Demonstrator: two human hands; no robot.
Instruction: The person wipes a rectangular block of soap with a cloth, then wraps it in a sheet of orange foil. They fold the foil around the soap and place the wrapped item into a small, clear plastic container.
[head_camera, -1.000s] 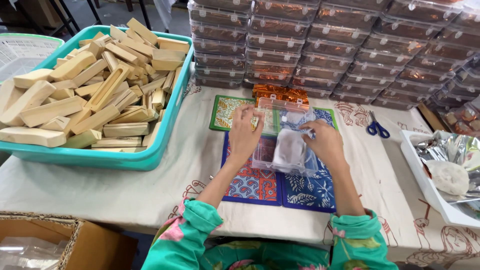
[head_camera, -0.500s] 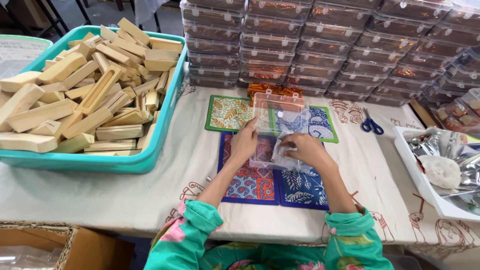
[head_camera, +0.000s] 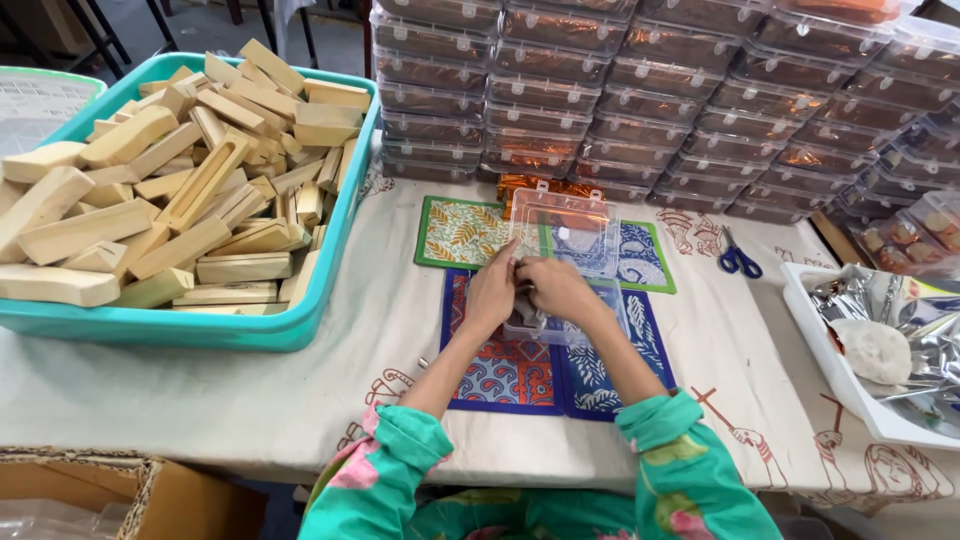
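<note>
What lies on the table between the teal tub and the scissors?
In the head view, between teal tub and scissors: patterned mats and open clear box.

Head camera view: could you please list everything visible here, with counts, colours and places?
Clear plastic hinged box: one, lid open, on the mats at table centre.
Patterned fabric mats: about four, green, blue and red, under the box.
Teal plastic tub: one, left on the table, full of pale wooden blocks, too many to count.
Stacked clear lidded boxes with coppery contents: dozens, along the far edge.
Blue-handled scissors: one pair, right of the mats.
White tray: one, right edge, holding silver foil wrappers.
Printed cream tablecloth: one, covering the table.
Brown cardboard carton: one, lower left.
Left hand and right hand: together at the box's front; green floral sleeves.
</note>
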